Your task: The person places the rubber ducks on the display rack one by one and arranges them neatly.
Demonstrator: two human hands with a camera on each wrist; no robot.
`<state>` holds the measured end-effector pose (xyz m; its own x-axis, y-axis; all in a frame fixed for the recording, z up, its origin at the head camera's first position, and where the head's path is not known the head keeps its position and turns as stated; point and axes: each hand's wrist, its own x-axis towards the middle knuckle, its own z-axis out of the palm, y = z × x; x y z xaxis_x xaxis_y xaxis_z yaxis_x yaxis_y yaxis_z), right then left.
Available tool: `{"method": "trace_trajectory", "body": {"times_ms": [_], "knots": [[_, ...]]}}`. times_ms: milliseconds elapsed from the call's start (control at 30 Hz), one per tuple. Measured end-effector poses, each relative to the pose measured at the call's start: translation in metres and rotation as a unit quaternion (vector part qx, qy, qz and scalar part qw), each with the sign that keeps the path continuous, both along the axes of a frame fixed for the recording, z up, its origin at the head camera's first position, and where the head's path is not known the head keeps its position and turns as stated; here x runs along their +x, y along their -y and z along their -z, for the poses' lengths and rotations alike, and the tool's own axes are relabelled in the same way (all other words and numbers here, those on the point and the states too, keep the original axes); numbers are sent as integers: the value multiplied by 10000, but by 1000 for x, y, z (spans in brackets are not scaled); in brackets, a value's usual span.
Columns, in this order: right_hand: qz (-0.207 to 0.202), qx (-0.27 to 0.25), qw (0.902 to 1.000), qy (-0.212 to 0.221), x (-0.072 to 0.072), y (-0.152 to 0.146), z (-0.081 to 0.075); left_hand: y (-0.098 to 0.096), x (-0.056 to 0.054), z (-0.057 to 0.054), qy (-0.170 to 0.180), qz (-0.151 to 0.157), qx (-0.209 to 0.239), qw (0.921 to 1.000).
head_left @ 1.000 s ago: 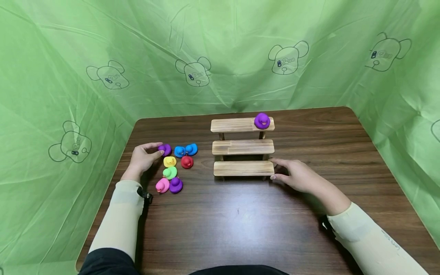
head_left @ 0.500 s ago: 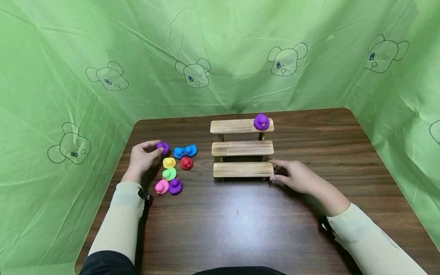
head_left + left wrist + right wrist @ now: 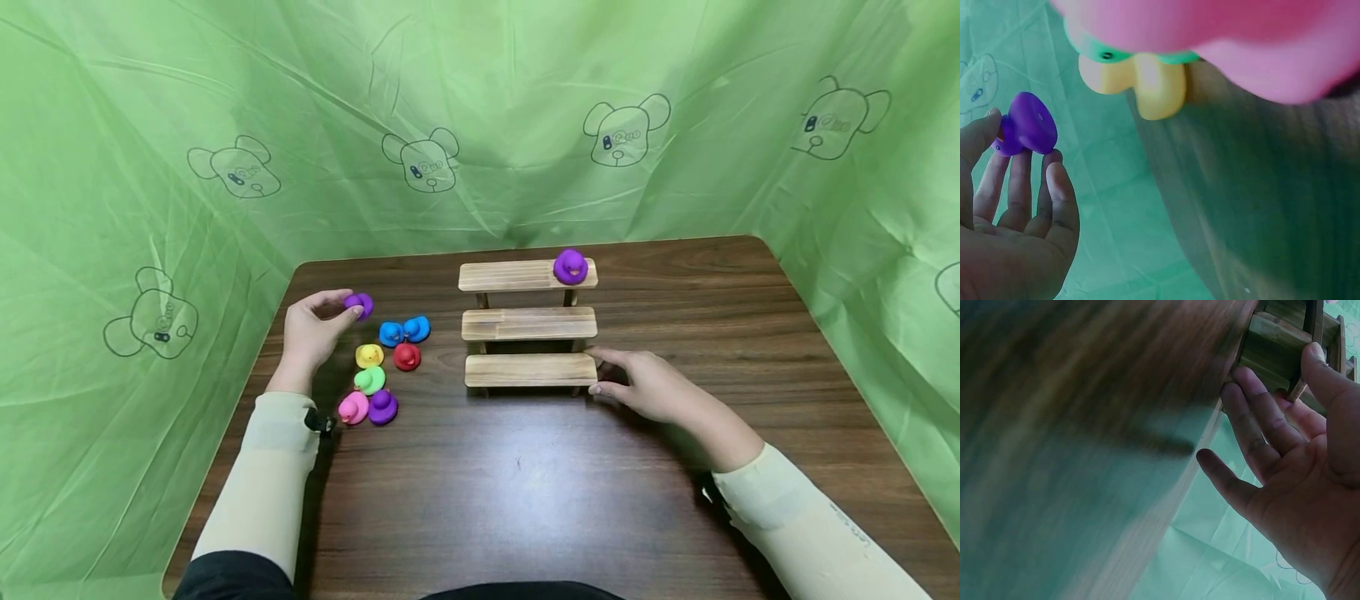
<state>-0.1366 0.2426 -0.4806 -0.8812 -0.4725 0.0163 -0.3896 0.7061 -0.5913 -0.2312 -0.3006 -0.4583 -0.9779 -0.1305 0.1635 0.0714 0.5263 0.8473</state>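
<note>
My left hand [image 3: 307,340] pinches a purple rubber duck [image 3: 363,306] between thumb and fingertips, behind the other ducks at the table's left. In the left wrist view this duck [image 3: 1034,125] is tipped on its side, apart from the blurred pink duck [image 3: 1210,31] close to the camera. With thumb and fingers, my right hand [image 3: 651,386] holds the right end of the lowest step of a three-tier wooden stand [image 3: 531,370]. The right wrist view has the thumb on the step's edge and fingertips at its side. Another purple duck [image 3: 571,267] sits on the top step's right end.
Beside my left forearm lie two blue ducks [image 3: 403,331], a red duck [image 3: 407,357], a yellow duck [image 3: 369,356], a green duck [image 3: 370,381], a pink duck [image 3: 353,408] and a purple duck [image 3: 383,407]. Green cloth [image 3: 510,192] surrounds the brown table [image 3: 480,500].
The left hand has drawn the purple duck away from the yellow duck, first slightly left, then toward the back of the table. My right hand and the stand have stayed put.
</note>
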Motion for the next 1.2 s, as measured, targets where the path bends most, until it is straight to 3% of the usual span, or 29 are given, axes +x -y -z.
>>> {"method": "trace_trajectory", "body": {"times_ms": [500, 733, 833, 933, 1200], "knots": [[49, 62, 10000, 2, 2, 0, -1, -30, 10, -34, -238, 190, 267, 9992], [56, 85, 9999, -35, 2, 1, -1, -63, 27, -71, -317, 404, 409, 9978], [44, 74, 10000, -39, 2, 1, -1, -72, 31, -82, -467, 553, 393, 9966], [28, 52, 10000, -34, 1, 1, -1, -78, 31, -83, -599, 633, 367, 9955], [23, 38, 10000, -17, 1, 1, -1, -85, 17, -72, -922, 736, 241, 9927]]}}
